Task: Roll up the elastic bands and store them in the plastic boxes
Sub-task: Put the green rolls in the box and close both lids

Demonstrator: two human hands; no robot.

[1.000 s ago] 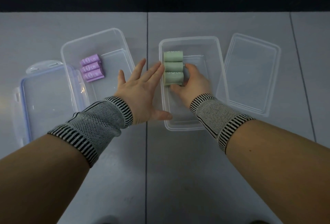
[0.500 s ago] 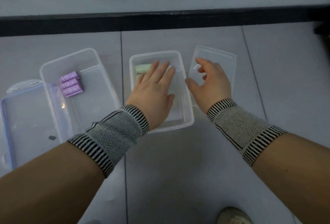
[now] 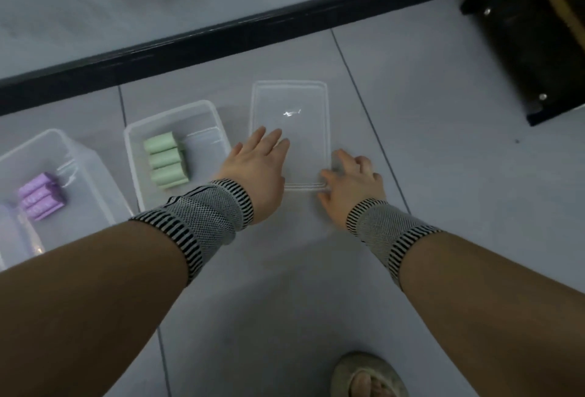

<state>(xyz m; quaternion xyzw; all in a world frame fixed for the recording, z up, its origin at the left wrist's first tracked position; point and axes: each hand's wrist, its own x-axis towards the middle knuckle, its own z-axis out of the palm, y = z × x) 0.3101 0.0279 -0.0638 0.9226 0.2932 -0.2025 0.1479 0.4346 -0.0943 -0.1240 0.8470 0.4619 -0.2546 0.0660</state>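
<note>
Grey tiled floor [image 3: 443, 175] with thin dark seams, black skirting [image 3: 221, 39] under a scuffed pale wall, dark furniture at top right. Clear lid [image 3: 294, 102] lies flat; left hand [image 3: 256, 165] rests on it with straight fingers, right hand [image 3: 351, 181] curls at its near corner. Green rolls [image 3: 164, 159] sit in the middle box [image 3: 221, 131], purple rolls [image 3: 39, 195] in the left box [image 3: 91, 162]

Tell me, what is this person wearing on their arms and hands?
Both hands are bare, with no gloves or rings that the picture shows. The left hand and the right hand each have a knitted wrist sleeve behind them: a grey mesh-patterned middle with black-and-white striped bands at both ends, seen on the left wrist sleeve and the right wrist sleeve. Above the sleeves the forearms are uncovered.
</note>
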